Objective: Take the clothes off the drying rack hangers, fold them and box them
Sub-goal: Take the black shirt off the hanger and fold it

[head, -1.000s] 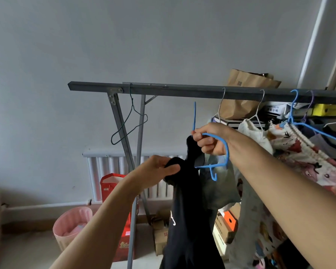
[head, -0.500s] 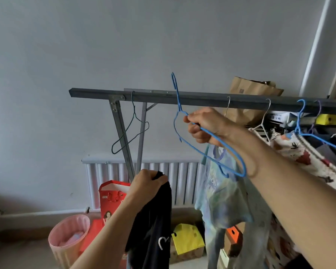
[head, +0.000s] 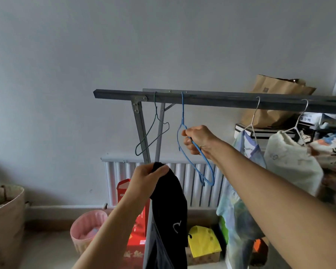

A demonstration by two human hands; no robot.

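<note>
Gripping black garment point(head: 170, 206) – left hand point(head: 147, 178), right hand point(head: 199, 139) clutching blue hanger point(head: 194, 164), pink bin point(head: 85, 230) – contents unclear

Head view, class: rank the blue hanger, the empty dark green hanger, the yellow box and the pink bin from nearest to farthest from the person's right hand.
Measured from the right hand:
1. Blue hanger: gripped in that hand, hooked on the rail.
2. Dark green hanger: empty, on the rail to the left.
3. Yellow box: on the floor below.
4. Pink bin: on the floor, lower left.

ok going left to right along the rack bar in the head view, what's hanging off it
dark empty hanger → blue hanger, gripped by the right hand → pale blue garment on a silver hanger → white garment on a silver hanger → patterned clothes at the edge
</note>
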